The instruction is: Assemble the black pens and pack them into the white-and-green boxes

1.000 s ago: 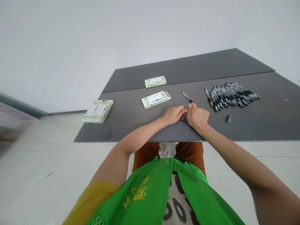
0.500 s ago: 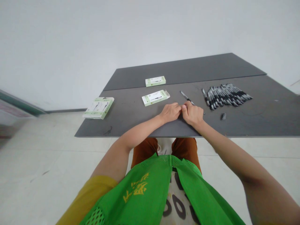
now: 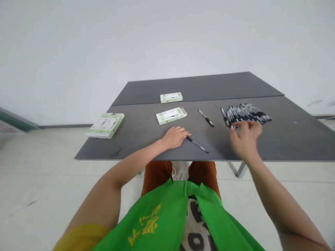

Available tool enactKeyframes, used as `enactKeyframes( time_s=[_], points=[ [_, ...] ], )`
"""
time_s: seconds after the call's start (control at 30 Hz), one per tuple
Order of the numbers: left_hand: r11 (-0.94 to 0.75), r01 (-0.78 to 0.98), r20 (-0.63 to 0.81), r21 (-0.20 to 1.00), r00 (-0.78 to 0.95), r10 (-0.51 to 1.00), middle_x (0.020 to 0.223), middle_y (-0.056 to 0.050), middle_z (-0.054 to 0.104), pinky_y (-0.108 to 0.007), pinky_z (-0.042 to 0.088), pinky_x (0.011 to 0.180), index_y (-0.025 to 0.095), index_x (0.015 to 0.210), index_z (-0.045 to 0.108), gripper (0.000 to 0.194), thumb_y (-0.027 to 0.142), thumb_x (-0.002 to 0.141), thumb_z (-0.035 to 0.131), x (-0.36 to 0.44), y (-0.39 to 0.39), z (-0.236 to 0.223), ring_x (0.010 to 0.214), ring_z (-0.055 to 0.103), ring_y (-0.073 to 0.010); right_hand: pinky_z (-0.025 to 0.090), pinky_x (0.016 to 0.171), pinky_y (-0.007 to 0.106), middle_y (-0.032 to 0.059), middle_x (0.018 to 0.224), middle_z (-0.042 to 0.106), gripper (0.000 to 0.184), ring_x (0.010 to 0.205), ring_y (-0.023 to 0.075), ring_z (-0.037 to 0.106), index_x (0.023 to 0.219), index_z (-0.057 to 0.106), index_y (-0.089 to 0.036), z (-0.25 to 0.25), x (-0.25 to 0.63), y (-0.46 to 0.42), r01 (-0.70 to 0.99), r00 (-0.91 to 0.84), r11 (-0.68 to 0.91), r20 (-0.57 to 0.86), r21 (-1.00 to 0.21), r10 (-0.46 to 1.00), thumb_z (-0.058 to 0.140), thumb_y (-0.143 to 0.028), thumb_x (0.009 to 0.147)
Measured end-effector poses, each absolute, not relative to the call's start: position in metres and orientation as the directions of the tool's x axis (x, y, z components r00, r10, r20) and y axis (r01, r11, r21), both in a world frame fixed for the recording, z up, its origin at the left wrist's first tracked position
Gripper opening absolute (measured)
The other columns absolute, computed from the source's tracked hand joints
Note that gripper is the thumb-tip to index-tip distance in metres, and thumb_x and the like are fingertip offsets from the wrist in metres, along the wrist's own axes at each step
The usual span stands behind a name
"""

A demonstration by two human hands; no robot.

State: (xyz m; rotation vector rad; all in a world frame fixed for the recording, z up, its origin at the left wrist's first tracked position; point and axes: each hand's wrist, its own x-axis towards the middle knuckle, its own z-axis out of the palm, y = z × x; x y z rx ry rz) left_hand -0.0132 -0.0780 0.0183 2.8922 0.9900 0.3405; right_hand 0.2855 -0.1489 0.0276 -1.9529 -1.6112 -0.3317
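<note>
My left hand (image 3: 176,137) rests low on the dark table, its fingers closed on the black end of a clear-barrelled pen (image 3: 197,144) that points to the lower right. Over the near edge of a pile of pens (image 3: 244,112) is my right hand (image 3: 246,138), slightly blurred, with thumb and fingers curved and apart. Whether its fingertips touch a pen I cannot tell. Between the hands and farther back, a single pen (image 3: 206,117) lies by itself on the table. A green-and-white pen box (image 3: 171,115) with its end flap raised lies just beyond my left hand.
A second flat pen box (image 3: 171,97) lies behind the first. More boxes (image 3: 105,126) are stacked at the table's left side. The dark table (image 3: 141,139) has a seam across it, and its front edge runs close to my body. A white wall (image 3: 167,42) stands behind.
My hands were together at the table's front; now they are apart. The right hand has moved right to the pen pile, and the pen at my left hand has come into sight.
</note>
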Motion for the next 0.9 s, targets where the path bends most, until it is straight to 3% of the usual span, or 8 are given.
enactKeyframes(
  time_s=[0.07, 0.17, 0.3, 0.43, 0.57, 0.7, 0.8, 0.9],
  points=[
    [-0.783, 0.608, 0.190, 0.132, 0.760, 0.622, 0.105, -0.007, 0.064, -0.035, 0.043, 0.087, 0.025, 0.125, 0.060, 0.038, 0.031, 0.097, 0.035, -0.017, -0.085, 0.019, 0.101, 0.058, -0.0217, 0.031, 0.090, 0.047, 0.0293, 0.113, 0.047, 0.041, 0.119, 0.0366, 0.038, 0.114, 0.065, -0.008, 0.026, 0.316, -0.156, 0.918, 0.387, -0.265, 0.517, -0.295, 0.764, 0.044, -0.034, 0.090],
    [-0.747, 0.640, 0.243, 0.181, 0.707, 0.665, 0.106, -0.009, 0.065, -0.037, 0.045, 0.086, 0.019, 0.128, 0.055, 0.044, 0.039, 0.090, 0.048, -0.019, -0.094, 0.020, 0.099, 0.060, -0.0237, 0.030, 0.087, 0.049, 0.0324, 0.111, 0.050, 0.040, 0.121, 0.0384, 0.037, 0.115, 0.067, -0.009, 0.021, 0.345, -0.161, 0.879, 0.476, -0.386, 0.445, -0.281, 0.759, 0.045, -0.032, 0.092],
    [-0.614, 0.742, 0.335, 0.268, 0.526, 0.782, 0.103, -0.011, 0.065, -0.037, 0.047, 0.085, 0.013, 0.126, 0.049, 0.046, 0.039, 0.088, 0.050, -0.016, -0.105, 0.020, 0.095, 0.062, -0.0242, 0.029, 0.087, 0.051, 0.0349, 0.110, 0.052, 0.039, 0.122, 0.0415, 0.037, 0.113, 0.068, -0.006, 0.019, 0.347, -0.163, 0.858, 0.513, -0.458, 0.346, -0.233, 0.785, 0.049, -0.031, 0.090],
    [-0.381, 0.881, 0.379, 0.279, 0.264, 0.887, 0.120, -0.020, 0.055, -0.040, 0.046, 0.088, 0.008, 0.127, 0.044, 0.052, 0.046, 0.091, 0.045, -0.001, -0.121, 0.020, 0.109, 0.056, -0.0298, 0.033, 0.082, 0.051, 0.0369, 0.118, 0.048, 0.044, 0.120, 0.0448, 0.037, 0.111, 0.068, -0.005, 0.020, 0.330, -0.164, 0.835, 0.548, -0.489, 0.301, -0.253, 0.780, 0.047, -0.037, 0.091],
    [-0.236, 0.937, 0.359, 0.256, 0.135, 0.923, 0.134, -0.024, 0.047, -0.051, 0.041, 0.091, 0.009, 0.129, 0.045, 0.062, 0.057, 0.090, 0.046, 0.022, -0.133, 0.020, 0.115, 0.048, -0.0370, 0.038, 0.074, 0.052, 0.0376, 0.124, 0.045, 0.054, 0.117, 0.0482, 0.039, 0.115, 0.064, -0.005, 0.018, 0.312, -0.163, 0.796, 0.605, -0.548, 0.320, -0.256, 0.729, 0.040, -0.046, 0.091],
    [-0.172, 0.948, 0.325, 0.268, 0.079, 0.942, 0.125, -0.022, 0.052, -0.056, 0.038, 0.091, 0.013, 0.116, 0.055, 0.048, 0.053, 0.091, 0.046, 0.044, -0.135, 0.018, 0.110, 0.047, -0.0377, 0.038, 0.077, 0.061, 0.0367, 0.123, 0.050, 0.054, 0.118, 0.0489, 0.041, 0.123, 0.058, -0.003, 0.011, 0.299, -0.155, 0.781, 0.623, -0.596, 0.292, -0.186, 0.726, 0.037, -0.041, 0.091],
    [-0.126, 0.949, 0.250, 0.288, 0.053, 0.967, 0.113, -0.018, 0.056, -0.053, 0.039, 0.087, 0.014, 0.108, 0.058, 0.032, 0.040, 0.093, 0.047, 0.053, -0.132, 0.016, 0.105, 0.051, -0.0350, 0.034, 0.081, 0.064, 0.0353, 0.118, 0.056, 0.046, 0.117, 0.0474, 0.044, 0.118, 0.061, -0.004, 0.009, 0.294, -0.149, 0.781, 0.623, -0.614, 0.227, -0.117, 0.749, 0.038, -0.032, 0.090],
    [-0.185, 0.939, 0.240, 0.289, 0.116, 0.964, 0.108, -0.015, 0.059, -0.050, 0.040, 0.084, 0.016, 0.106, 0.061, 0.026, 0.033, 0.095, 0.044, 0.056, -0.129, 0.013, 0.101, 0.053, -0.0322, 0.031, 0.080, 0.062, 0.0346, 0.108, 0.061, 0.041, 0.110, 0.0462, 0.049, 0.113, 0.063, -0.006, 0.011, 0.285, -0.148, 0.818, 0.568, -0.573, 0.226, -0.049, 0.791, 0.037, -0.027, 0.091]
  ],
)
